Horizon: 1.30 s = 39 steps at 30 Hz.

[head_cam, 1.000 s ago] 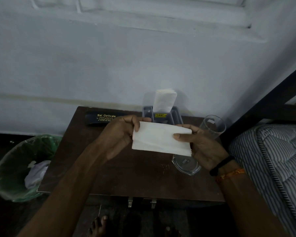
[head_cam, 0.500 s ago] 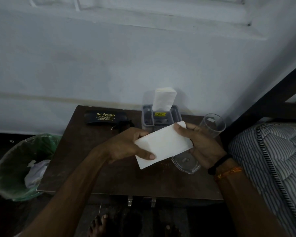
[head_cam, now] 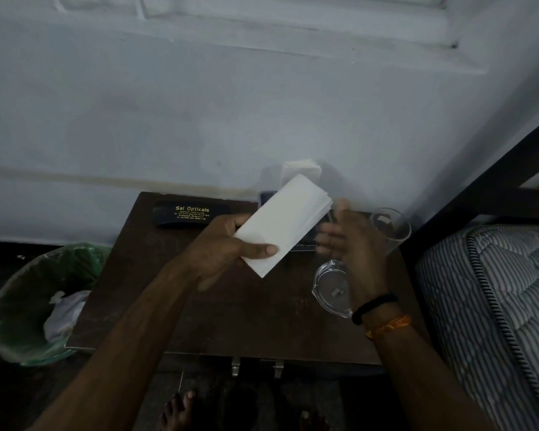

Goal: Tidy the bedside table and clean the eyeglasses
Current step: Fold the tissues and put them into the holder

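1. Presently the left hand [head_cam: 221, 253] pinches a folded white tissue [head_cam: 282, 225] above the table [head_cam: 231, 312], thumb on top and fingers curled beneath, holding it tilted toward one o'clock.
2. Just beside it at three o'clock, the right hand [head_cam: 352, 244] hovers with fingers straight and spread, holding nothing; I judge it is free to take up the next thing.
3. At ten o'clock from the tissue, the black eyeglass case [head_cam: 192, 214] lies closed along the table's far edge; the eyeglasses themselves are not visible, presumably inside.
4. Behind the tissue stands a grey holder [head_cam: 266, 197] with spare tissues [head_cam: 301, 168] upright.
5. A clear tumbler [head_cam: 391, 227] and a glass dish [head_cam: 332, 289] sit at three to four o'clock.
6. Beside the table, at eight o'clock, the green-lined bin [head_cam: 41, 303] holds crumpled waste.
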Available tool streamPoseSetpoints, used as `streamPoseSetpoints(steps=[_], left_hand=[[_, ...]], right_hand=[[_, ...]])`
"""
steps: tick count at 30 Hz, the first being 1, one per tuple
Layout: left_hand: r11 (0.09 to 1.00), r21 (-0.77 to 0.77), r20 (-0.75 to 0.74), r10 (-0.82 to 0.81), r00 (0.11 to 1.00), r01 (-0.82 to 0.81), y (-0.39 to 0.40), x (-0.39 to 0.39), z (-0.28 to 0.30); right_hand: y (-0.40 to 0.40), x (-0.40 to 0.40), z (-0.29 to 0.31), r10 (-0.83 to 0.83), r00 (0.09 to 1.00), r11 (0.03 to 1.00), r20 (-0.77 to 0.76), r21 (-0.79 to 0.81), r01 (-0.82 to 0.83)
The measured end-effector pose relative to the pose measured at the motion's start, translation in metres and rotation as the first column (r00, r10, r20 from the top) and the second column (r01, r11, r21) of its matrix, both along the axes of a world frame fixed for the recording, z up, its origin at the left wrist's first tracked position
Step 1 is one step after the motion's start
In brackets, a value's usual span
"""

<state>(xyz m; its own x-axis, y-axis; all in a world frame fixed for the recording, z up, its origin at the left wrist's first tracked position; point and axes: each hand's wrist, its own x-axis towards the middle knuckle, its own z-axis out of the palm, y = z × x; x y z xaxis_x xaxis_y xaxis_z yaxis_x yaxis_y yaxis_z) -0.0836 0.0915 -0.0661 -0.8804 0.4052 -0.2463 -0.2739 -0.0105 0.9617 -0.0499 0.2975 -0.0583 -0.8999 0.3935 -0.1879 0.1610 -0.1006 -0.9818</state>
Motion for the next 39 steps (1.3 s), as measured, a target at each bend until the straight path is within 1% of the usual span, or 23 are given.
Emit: streamPoseSetpoints(steps=[2, 3, 4, 6, 8, 10, 11, 13, 14, 17, 19, 22, 24, 26, 28, 30, 32, 36, 39], left_hand=[[0.999, 0.043, 0.025, 0.004, 1.000, -0.006, 0.006, 0.001, -0.002], [0.999, 0.050, 0.027, 0.001, 1.000, -0.002, 0.008, 0.002, -0.003], [0.999, 0.051, 0.023, -0.005, 1.000, 0.004, 0.011, 0.003, -0.004], [1.000, 0.025, 0.001, -0.012, 1.000, 0.012, 0.015, 0.004, -0.005], [0.998, -0.067, -0.043, -0.004, 0.999, 0.001, 0.018, 0.002, -0.006], [0.983, -0.182, -0.105, -0.002, 0.994, -0.017, 0.020, 0.001, -0.009], [0.977, -0.211, -0.133, -0.008, 0.991, -0.021, 0.021, 0.000, -0.011], [0.981, -0.196, -0.176, -0.032, 0.984, -0.003, 0.023, -0.002, -0.013], [0.982, -0.189, -0.219, -0.044, 0.975, 0.002, 0.024, -0.004, -0.013], [0.986, -0.166, -0.405, -0.038, 0.913, -0.032, 0.025, -0.008, -0.007], [0.991, -0.129, -0.447, -0.024, 0.894, -0.037, 0.025, -0.010, -0.004], [0.990, -0.137, -0.428, -0.031, 0.903, -0.031, 0.026, -0.014, -0.006], [0.992, -0.128, -0.370, -0.031, 0.929, -0.018, 0.027, -0.017, -0.008], [0.995, -0.104, -0.325, -0.023, 0.946, -0.011, 0.029, -0.019, -0.008], [0.996, -0.084, -0.300, -0.017, 0.954, -0.008, 0.030, -0.019, -0.006], [0.996, -0.086, -0.314, -0.017, 0.949, -0.011, 0.030, -0.020, -0.005], [0.994, -0.106, -0.353, -0.033, 0.935, -0.005, 0.028, -0.022, -0.007], [0.986, -0.163, -0.404, -0.087, 0.911, 0.022, 0.025, -0.025, -0.015], [0.981, -0.192, -0.404, -0.067, 0.912, -0.013, 0.026, -0.027, -0.018]], right_hand=[[-0.010, 0.002, 0.000, 0.221, 0.968, 0.973, 0.121, -0.101, -0.209], [-0.014, 0.002, -0.001, 0.292, 0.948, 0.951, 0.124, -0.139, -0.275], [-0.016, 0.002, -0.003, 0.321, 0.942, 0.941, 0.096, -0.143, -0.306], [-0.015, 0.000, -0.007, 0.301, 0.953, 0.952, 0.043, -0.067, -0.298], [-0.011, -0.004, -0.009, 0.295, 0.955, 0.955, 0.018, -0.001, -0.295], [-0.005, -0.008, -0.009, 0.316, 0.949, 0.947, 0.022, 0.059, -0.316], [-0.001, -0.009, -0.009, 0.330, 0.944, 0.937, 0.028, 0.109, -0.331], [0.006, -0.011, -0.010, 0.373, 0.926, 0.900, 0.056, 0.220, -0.376], [0.009, -0.012, -0.011, 0.404, 0.912, 0.877, 0.074, 0.250, -0.410], [0.013, -0.015, -0.013, 0.476, 0.877, 0.848, 0.070, 0.227, -0.479], [0.012, -0.016, -0.013, 0.450, 0.892, 0.858, 0.034, 0.263, -0.442], [0.011, -0.019, -0.017, 0.357, 0.933, 0.864, -0.036, 0.392, -0.315], [0.013, -0.020, -0.018, 0.360, 0.927, 0.856, -0.104, 0.432, -0.284], [0.017, -0.020, -0.016, 0.404, 0.906, 0.836, -0.129, 0.454, -0.308], [0.021, -0.019, -0.012, 0.469, 0.877, 0.829, -0.102, 0.392, -0.398], [0.027, -0.017, -0.014, 0.546, 0.836, 0.802, -0.064, 0.331, -0.498], [0.032, -0.017, -0.017, 0.588, 0.808, 0.765, -0.033, 0.347, -0.543], [0.035, -0.019, -0.019, 0.554, 0.833, 0.785, -0.015, 0.343, -0.516], [0.034, -0.023, -0.018, 0.521, 0.853, 0.799, -0.035, 0.370, -0.473]])
